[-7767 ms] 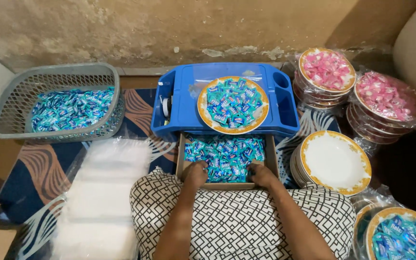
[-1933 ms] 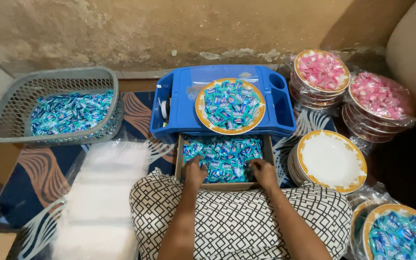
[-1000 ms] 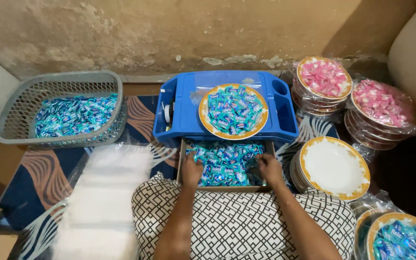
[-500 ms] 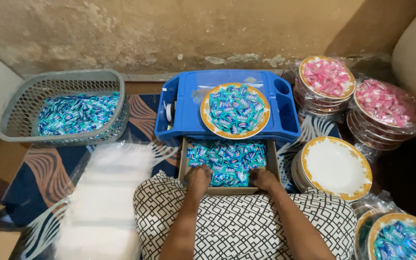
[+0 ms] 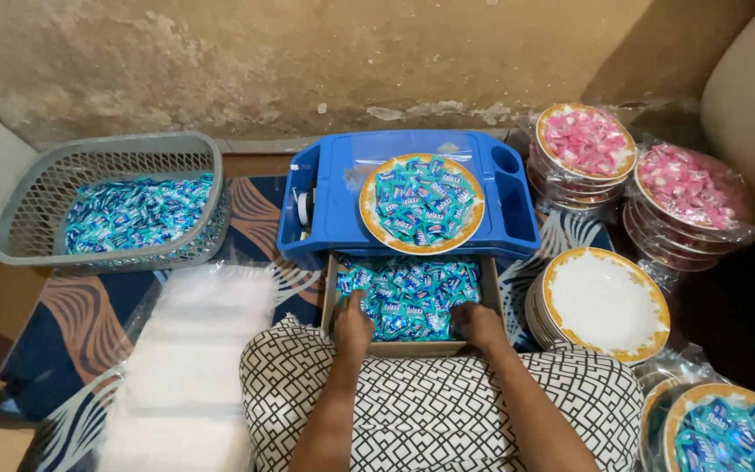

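Note:
A cardboard box (image 5: 329, 293) full of blue and teal wrapped candies (image 5: 408, 293) sits just in front of my lap. My left hand (image 5: 353, 325) rests in the candies at the box's near left corner, fingers curled into them. My right hand (image 5: 475, 322) is dug into the candies at the near right corner. Whether either hand holds candies is hidden. Behind the box a blue tray (image 5: 335, 205) carries a gold-rimmed plate (image 5: 370, 218) heaped with the same candies.
A grey basket (image 5: 19, 218) of blue candies stands at the left. Clear plastic bags (image 5: 190, 350) lie on the mat. At the right are a stack of empty white plates (image 5: 605, 306), wrapped plates of pink candies (image 5: 587, 144), and a wrapped plate of blue candies (image 5: 731, 433).
Both hands drew back from the box's side edges to its near corners and now sit in the candies. The view shifted slightly.

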